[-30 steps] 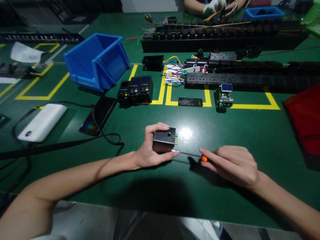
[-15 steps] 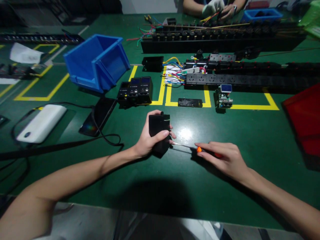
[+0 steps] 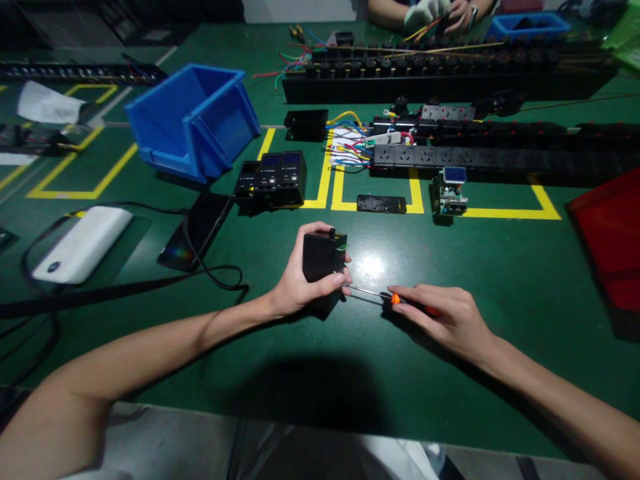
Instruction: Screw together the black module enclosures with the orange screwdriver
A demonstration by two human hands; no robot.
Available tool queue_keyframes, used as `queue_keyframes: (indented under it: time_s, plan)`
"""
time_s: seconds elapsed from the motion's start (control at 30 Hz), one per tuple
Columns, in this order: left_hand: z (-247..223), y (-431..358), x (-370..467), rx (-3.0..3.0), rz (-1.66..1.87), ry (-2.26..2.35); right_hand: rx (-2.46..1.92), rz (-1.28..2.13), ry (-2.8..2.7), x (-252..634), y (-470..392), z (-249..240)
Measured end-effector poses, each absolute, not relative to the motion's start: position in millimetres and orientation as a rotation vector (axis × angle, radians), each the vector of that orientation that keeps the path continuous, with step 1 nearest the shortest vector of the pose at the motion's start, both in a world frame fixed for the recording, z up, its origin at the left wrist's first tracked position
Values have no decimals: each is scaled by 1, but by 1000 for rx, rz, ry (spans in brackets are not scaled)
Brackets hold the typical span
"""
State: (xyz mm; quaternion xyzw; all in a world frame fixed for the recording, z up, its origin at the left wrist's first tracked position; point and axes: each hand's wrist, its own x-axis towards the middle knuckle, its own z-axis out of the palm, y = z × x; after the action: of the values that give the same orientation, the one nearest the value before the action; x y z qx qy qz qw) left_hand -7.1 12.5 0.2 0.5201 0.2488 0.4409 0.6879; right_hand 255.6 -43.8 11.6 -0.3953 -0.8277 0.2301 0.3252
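Note:
My left hand (image 3: 303,277) is wrapped round a small black box-shaped housing (image 3: 323,257), thumb across its near face. A bit of green shows at the housing's upper right edge. In my right hand (image 3: 450,317) is a screwdriver (image 3: 395,298) with an orange and dark handle, gripped between thumb and fingers. Its thin metal shaft points left and reaches the right side of the housing, by my left fingertips. Whether the tip sits in a screw is hidden. Beyond my hands lie a flat black cover plate (image 3: 381,204) and a green circuit board module (image 3: 450,193) with a small display.
A blue bin (image 3: 193,127) stands at the back left, beside joined black display modules (image 3: 273,180). Nearer lie a phone (image 3: 197,230) and a white power bank (image 3: 83,243) with cables. Black socket strips (image 3: 440,158) with loose wires stretch right. A red bin (image 3: 610,247) is rightmost; a co-worker's hands (image 3: 440,15) hold wires.
My left hand has turned the housing slightly and shifted it a little right, so more green shows at its edge. The screwdriver keeps its place at the housing's right side.

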Motion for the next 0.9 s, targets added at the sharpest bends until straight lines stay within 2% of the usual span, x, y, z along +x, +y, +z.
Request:
queue_keyframes:
  time_s: [0.43, 0.73, 0.8, 0.9]
  plan:
    - [-1, 9, -8, 1151, 984, 528, -1017, 558, -2185, 251, -47, 12]
    - [1, 9, -8, 1098, 911, 503, -782, -236, -2490, 253, -56, 21]
    - [2, 9, -9, 1086, 898, 500, -733, -312, -2510, 254, -56, 22]
    - [4, 10, -8, 1070, 914, 509, -792, -234, -2467, 252, -55, 22]
